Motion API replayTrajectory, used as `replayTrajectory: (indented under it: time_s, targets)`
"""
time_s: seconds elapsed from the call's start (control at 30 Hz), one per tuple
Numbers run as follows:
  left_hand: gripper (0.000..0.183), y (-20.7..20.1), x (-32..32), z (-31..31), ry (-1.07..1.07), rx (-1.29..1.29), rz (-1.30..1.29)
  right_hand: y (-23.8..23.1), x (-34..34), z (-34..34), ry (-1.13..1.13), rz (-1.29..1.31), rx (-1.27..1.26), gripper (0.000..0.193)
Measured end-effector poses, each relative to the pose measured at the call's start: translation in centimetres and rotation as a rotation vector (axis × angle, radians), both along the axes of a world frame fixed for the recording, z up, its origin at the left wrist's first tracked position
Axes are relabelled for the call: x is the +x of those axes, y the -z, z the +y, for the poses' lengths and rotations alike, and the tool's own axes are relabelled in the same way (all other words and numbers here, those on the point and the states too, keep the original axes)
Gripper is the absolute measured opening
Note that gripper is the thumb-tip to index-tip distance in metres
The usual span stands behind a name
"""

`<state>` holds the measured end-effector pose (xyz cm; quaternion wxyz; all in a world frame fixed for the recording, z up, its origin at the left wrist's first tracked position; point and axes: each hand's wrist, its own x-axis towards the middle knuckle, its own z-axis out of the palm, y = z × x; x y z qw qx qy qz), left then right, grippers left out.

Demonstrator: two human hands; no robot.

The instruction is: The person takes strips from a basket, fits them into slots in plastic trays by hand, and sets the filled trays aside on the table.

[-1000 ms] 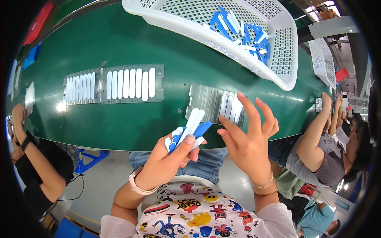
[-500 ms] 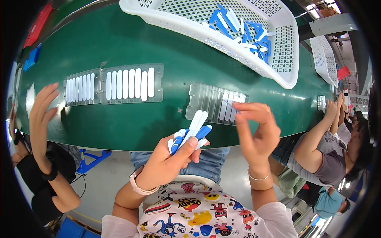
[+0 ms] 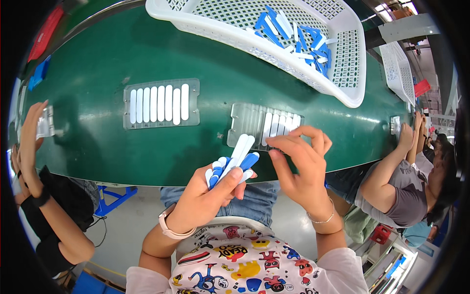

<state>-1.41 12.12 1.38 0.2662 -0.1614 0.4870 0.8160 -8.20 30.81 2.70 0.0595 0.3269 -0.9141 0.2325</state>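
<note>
My left hand (image 3: 208, 196) is closed around a bundle of slim, round-ended plastic strips (image 3: 241, 149), some white and some blue, fanned out above the thumb. To its right, my right hand (image 3: 301, 164) is at the near edge of a clear slotted tray (image 3: 245, 125). Thumb and forefinger are apart, with nothing visible between them. Several white strips (image 3: 267, 128) lie side by side in the tray's right part, and the slots on its left are bare. My fingers partly cover the tray's right end.
A second clear tray (image 3: 160, 125) filled with white strips lies at left centre. Beyond stands a white perforated basket (image 3: 355, 73) holding loose blue and white strips. At far left a co-worker's hand (image 3: 32, 122) is beside another clear tray (image 3: 45, 122). More people sit at right.
My right hand has moved left and lower, and one more white strip shows in the tray's row. At left, the co-worker's hand and the leftmost filled tray have shifted left, away from the other tray.
</note>
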Motion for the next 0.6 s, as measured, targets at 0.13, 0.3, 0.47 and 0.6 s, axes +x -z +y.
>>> replayTrajectory:
  time_s: [0.13, 0.3, 0.47, 0.6]
  targets:
    - [0.033, 0.1, 0.0, 0.0, 0.038, -0.001, 0.058, -0.4, 0.0, -0.5, -0.052, -0.47, -0.439, 0.022]
    - [0.032, 0.1, -0.2, -0.1, 0.012, 0.022, 0.019, 0.3, 0.2, -0.4, 0.077, -0.771, -0.692, 0.015]
    - [0.029, 0.2, -0.3, -0.2, -0.007, 0.066, -0.012, 0.0, -0.2, -0.6, 0.101, -0.746, -0.675, 0.015]
    - [0.03, 0.1, -0.3, -0.2, 0.025, -0.018, 0.056, 0.3, 0.1, -0.9, 0.025, -0.805, -0.69, 0.015]
